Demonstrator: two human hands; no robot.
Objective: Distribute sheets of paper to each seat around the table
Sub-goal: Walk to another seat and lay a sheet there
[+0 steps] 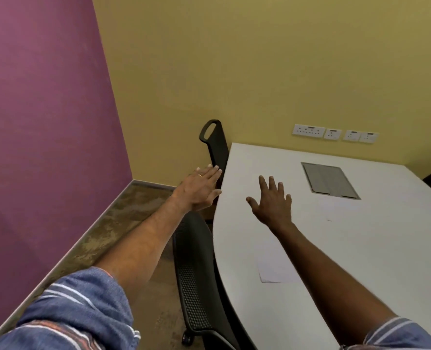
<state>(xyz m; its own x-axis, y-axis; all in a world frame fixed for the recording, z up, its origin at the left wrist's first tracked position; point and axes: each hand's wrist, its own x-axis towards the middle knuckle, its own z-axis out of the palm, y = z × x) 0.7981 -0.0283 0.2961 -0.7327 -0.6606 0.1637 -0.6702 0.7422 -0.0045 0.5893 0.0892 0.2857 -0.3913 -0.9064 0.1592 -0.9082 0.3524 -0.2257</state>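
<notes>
Head view, left hand, right hand spread, sheet

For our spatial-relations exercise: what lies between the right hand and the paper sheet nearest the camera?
The head view shows only bare white table between the right hand and that sheet.

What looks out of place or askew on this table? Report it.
Nothing spilled or damaged. The near sheet lies skewed to the table edge by the near chair; a second sheet sits by the grey hatch, away from the edge.
</notes>
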